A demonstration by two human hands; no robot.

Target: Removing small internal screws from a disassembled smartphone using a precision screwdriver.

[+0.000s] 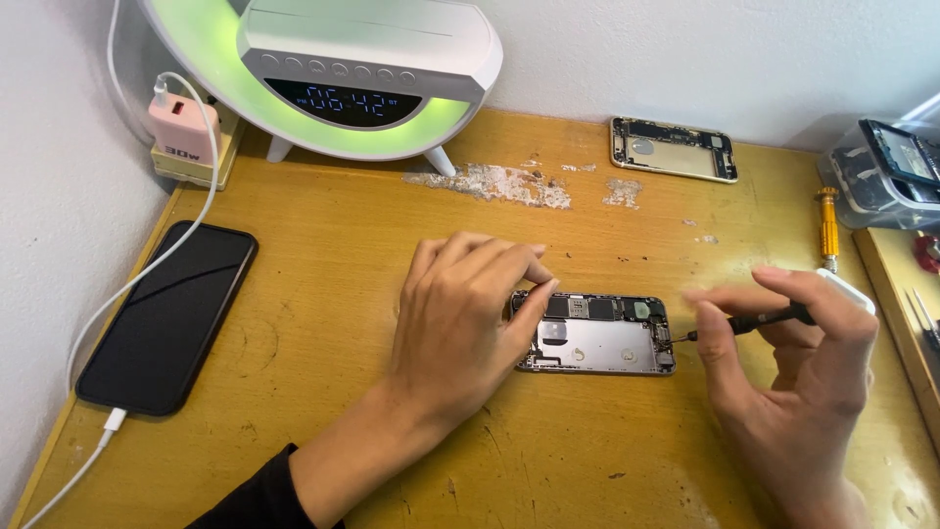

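The left end of the opened phone chassis (599,334) is covered by the left hand (460,313), so its extent there cannot be told. The tip of the black screwdriver (754,319) is too small to be resolved where it meets the chassis, and the fingers (720,312) of the right hand (798,362) are blurred. The lamp clock (333,73) is cut off by the upper edge, the clear parts box (881,176) and the tweezers (925,318) by the right edge. The white cable (108,431) is lost at the lower left corner. The table's (323,323) near edge lies out of frame.
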